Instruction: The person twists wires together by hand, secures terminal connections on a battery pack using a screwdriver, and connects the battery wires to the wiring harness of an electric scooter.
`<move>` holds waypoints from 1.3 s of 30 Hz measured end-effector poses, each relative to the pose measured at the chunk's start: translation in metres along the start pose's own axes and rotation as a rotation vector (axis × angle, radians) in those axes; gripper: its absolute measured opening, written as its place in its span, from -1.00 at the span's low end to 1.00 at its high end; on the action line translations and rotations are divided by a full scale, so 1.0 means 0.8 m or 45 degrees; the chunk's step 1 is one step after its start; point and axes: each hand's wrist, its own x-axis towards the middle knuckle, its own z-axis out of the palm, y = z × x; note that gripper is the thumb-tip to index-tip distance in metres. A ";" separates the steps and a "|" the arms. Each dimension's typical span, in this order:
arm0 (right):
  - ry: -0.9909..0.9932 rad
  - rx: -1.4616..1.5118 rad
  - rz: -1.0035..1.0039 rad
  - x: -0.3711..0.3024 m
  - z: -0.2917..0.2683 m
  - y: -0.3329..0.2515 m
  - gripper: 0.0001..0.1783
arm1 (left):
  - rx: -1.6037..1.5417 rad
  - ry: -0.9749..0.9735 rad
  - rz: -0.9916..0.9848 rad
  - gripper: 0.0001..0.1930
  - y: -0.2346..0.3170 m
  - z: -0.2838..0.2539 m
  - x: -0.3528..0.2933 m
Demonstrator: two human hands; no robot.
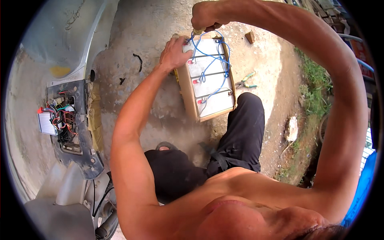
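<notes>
An open cardboard box [186, 91] stands on the ground in front of my knees, holding several grey-white batteries [213, 85] in a row, with red-marked terminals. Blue wires [209, 53] loop across their tops. My left hand [175, 53] grips the box's far left corner, its thumb lying over the farthest battery. Just beyond the far end, my right hand [207, 17] is closed in a fist. From beneath it pokes a small yellowish piece [198, 31], where blue wires run up. The fist hides most of that piece. Green-handled pliers [249, 81] lie beside the box's right side.
A dark vehicle panel [89, 160] with tangled wires [64, 120] and a white finned unit [47, 124] is at left, near a silver body panel [94, 40]. A brown block [250, 37], a pale stone [292, 129] and grass [316, 86] are at right. Black scraps [138, 62] lie left.
</notes>
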 end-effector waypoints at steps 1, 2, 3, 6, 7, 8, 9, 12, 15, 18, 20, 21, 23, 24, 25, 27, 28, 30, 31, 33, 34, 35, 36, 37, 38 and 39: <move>-0.001 0.819 0.619 0.010 -0.013 -0.018 -0.85 | 0.008 0.017 -0.017 -0.34 -0.012 -0.004 -0.009; -0.012 1.642 1.245 0.009 -0.019 -0.025 -0.83 | 0.017 0.029 -0.019 -0.34 -0.013 -0.006 -0.011; -0.006 1.568 1.050 0.002 -0.025 -0.027 -0.81 | -0.003 0.030 -0.016 -0.34 -0.014 -0.008 -0.013; -0.247 1.096 1.102 -0.008 -0.051 -0.046 -0.82 | -0.031 0.021 -0.016 -0.34 -0.004 -0.010 -0.017; -0.248 1.090 1.113 -0.020 -0.049 -0.053 -0.82 | -0.036 0.027 0.008 -0.34 0.003 -0.008 -0.013; -0.098 0.699 0.918 -0.030 -0.041 -0.058 -0.76 | -0.036 0.034 0.018 -0.34 0.004 -0.009 -0.012; 0.046 0.315 0.713 -0.036 -0.034 -0.062 -0.66 | -0.035 0.035 0.013 -0.34 0.003 -0.010 -0.013; 0.039 -0.036 0.317 -0.037 -0.036 -0.068 -0.63 | -0.030 0.038 -0.002 -0.36 -0.001 -0.009 -0.014; 0.031 0.082 0.347 -0.030 -0.042 -0.075 -0.70 | 0.007 0.044 -0.011 -0.36 -0.005 -0.009 -0.008; 0.056 0.678 0.862 -0.015 -0.047 -0.061 -0.81 | -0.014 0.031 0.040 -0.34 0.003 -0.004 -0.006; -0.153 1.307 1.207 -0.009 -0.047 -0.038 -0.79 | -0.011 -0.007 -0.006 -0.35 -0.005 -0.006 -0.002; -0.070 1.631 1.287 -0.017 -0.035 -0.033 -0.76 | -0.004 -0.004 -0.003 -0.35 -0.005 -0.004 -0.002; -0.045 1.717 1.249 -0.030 -0.034 -0.040 -0.75 | -0.001 -0.005 -0.021 -0.34 -0.010 -0.005 -0.009; -0.069 1.711 1.238 -0.037 -0.027 -0.038 -0.72 | -0.003 -0.016 -0.028 -0.34 -0.008 -0.006 -0.009; -0.084 1.705 1.234 -0.040 -0.027 -0.038 -0.67 | -0.012 -0.019 -0.022 -0.32 -0.005 -0.008 -0.009; -0.023 1.402 1.169 -0.042 -0.021 -0.045 -0.60 | -0.024 0.014 -0.016 -0.34 0.000 -0.007 -0.010; 0.037 1.106 1.098 -0.043 -0.023 -0.050 -0.52 | -0.036 0.042 -0.009 -0.35 0.001 -0.007 -0.011; 0.156 0.600 0.760 -0.046 -0.023 -0.061 -0.45 | -0.035 0.045 -0.015 -0.35 -0.002 -0.008 -0.014; 0.179 0.382 0.602 -0.048 -0.031 -0.067 -0.52 | -0.039 0.047 -0.001 -0.34 -0.003 -0.007 -0.012; 0.197 0.171 0.438 -0.043 -0.037 -0.072 -0.58 | -0.013 0.053 -0.001 -0.34 -0.008 -0.004 -0.010; 0.204 0.104 0.348 -0.039 -0.036 -0.074 -0.64 | 0.015 0.056 0.003 -0.34 -0.007 -0.003 -0.010; 0.212 0.037 0.259 -0.033 -0.035 -0.074 -0.69 | 0.009 0.049 0.000 -0.34 -0.007 -0.004 -0.008; 0.206 0.044 0.258 -0.026 -0.036 -0.069 -0.69 | 0.014 0.043 -0.001 -0.35 -0.006 -0.006 -0.004; 0.173 0.344 0.552 -0.020 -0.045 -0.065 -0.74 | 0.017 0.030 0.001 -0.35 -0.003 -0.006 -0.004; 0.136 0.633 0.854 -0.021 -0.046 -0.057 -0.77 | 0.009 0.022 0.013 -0.35 0.000 -0.003 -0.002; 0.193 0.917 0.975 -0.017 -0.022 -0.034 -0.77 | -0.023 0.002 0.005 -0.34 0.004 -0.002 -0.001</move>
